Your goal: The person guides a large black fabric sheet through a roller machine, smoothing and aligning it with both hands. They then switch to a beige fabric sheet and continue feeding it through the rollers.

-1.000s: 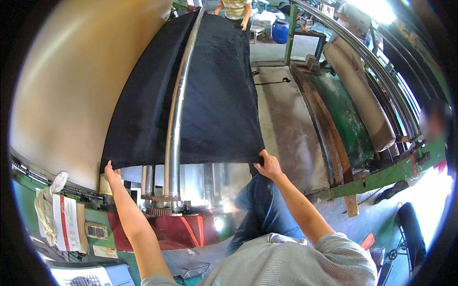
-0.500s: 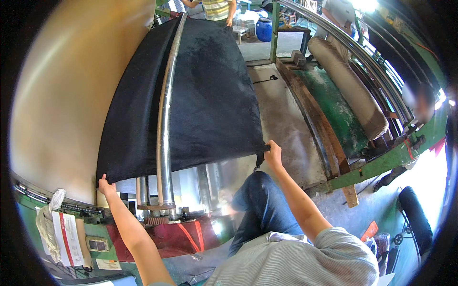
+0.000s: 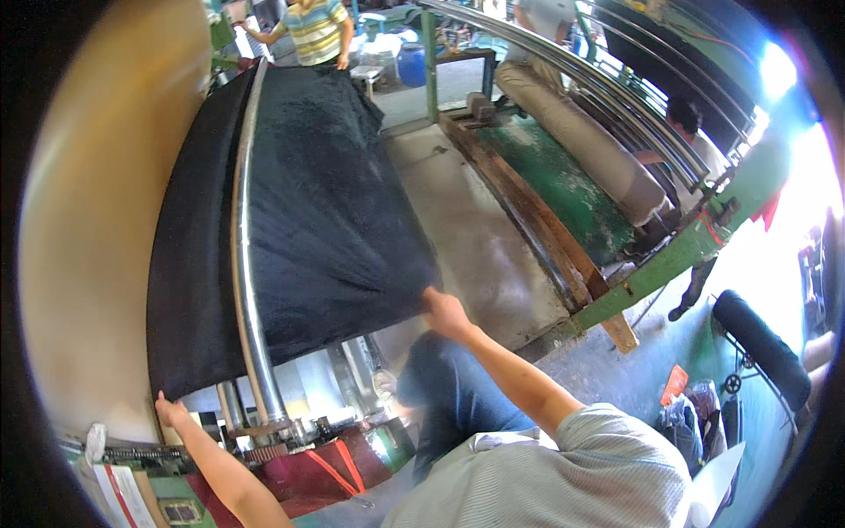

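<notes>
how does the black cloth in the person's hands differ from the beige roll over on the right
Colour: the black cloth is dark, the beige roll pale.
Shape: the black cloth is spread out in a creased sheet, the beige roll is a thick cylinder.
Contact: the left hand and right hand grip the black cloth's near edge; neither touches the beige roll.
Both are long.

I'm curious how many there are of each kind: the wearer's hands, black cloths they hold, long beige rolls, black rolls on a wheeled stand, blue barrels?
Left hand and right hand: 2
Black cloth: 1
Beige roll: 1
Black roll: 1
Blue barrel: 1
Total: 6
</notes>
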Demonstrator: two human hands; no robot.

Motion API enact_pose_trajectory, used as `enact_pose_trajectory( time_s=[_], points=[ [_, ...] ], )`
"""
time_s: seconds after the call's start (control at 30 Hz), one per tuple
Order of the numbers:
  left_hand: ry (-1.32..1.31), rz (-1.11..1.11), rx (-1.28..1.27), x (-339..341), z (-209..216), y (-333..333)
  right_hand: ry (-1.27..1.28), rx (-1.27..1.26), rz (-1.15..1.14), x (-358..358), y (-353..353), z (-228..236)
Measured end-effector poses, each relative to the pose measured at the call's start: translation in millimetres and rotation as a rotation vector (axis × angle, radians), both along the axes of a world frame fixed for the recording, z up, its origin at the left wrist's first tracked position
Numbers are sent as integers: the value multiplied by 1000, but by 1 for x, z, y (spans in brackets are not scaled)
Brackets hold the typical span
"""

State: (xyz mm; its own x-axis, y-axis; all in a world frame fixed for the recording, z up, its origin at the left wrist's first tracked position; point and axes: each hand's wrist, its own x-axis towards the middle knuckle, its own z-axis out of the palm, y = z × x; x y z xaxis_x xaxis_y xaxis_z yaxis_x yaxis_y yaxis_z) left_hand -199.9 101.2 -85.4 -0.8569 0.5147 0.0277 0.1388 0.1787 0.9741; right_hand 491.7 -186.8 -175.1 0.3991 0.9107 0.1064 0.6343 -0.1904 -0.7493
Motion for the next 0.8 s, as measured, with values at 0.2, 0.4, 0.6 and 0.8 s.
enact_pose_trajectory(
  time_s=[0.2,0.4,0.6,0.8],
  points=[
    [-259,152,74,35,19,-10,-34,102,-11,-1,-17,10],
    [-451,118,93,39,18,-4,-144,165,-206,2,-25,2],
    [-726,-342,47,19,2,16,-68,335,-280,8,-19,-11],
    [-614,-209,122,12,8,12,156,236,-176,-9,-14,-12]
  ],
)
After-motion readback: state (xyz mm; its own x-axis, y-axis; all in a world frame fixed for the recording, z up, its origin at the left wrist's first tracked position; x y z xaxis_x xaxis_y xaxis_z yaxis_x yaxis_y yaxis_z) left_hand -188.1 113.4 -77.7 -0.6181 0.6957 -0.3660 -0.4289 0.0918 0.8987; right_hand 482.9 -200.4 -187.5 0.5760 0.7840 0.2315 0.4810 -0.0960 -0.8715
